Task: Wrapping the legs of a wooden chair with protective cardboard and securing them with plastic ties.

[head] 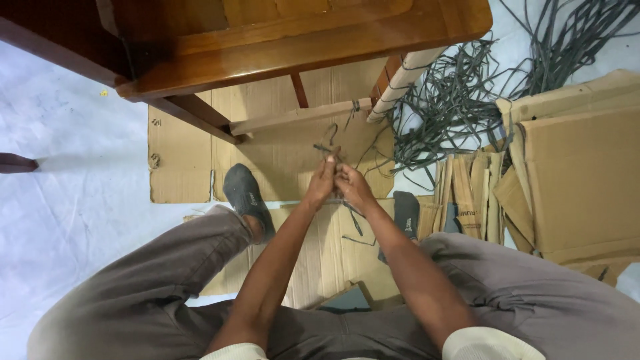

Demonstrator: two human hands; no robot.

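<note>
Hands meet low over the flattened brown cardboard sheet (280,160) on the floor: the left hand (322,181) and the right hand (352,188) are pressed together, fingers pinched narrow around a thin dark grey strap (329,145) whose looped end rises just above the fingertips. Working such a strap well seems to call for steady tension from both hands, a grip close to the loop so it cannot slip, and a pull kept in line with the strap rather than across it. A loose pile of similar grey straps (460,100) lies near the stack of folded cardboard pieces (573,173), with a brown wooden stool (300,33) overhead. Where the strap passes between the palms is hidden, and whether it is knotted or merely twisted is too small to tell.
</note>
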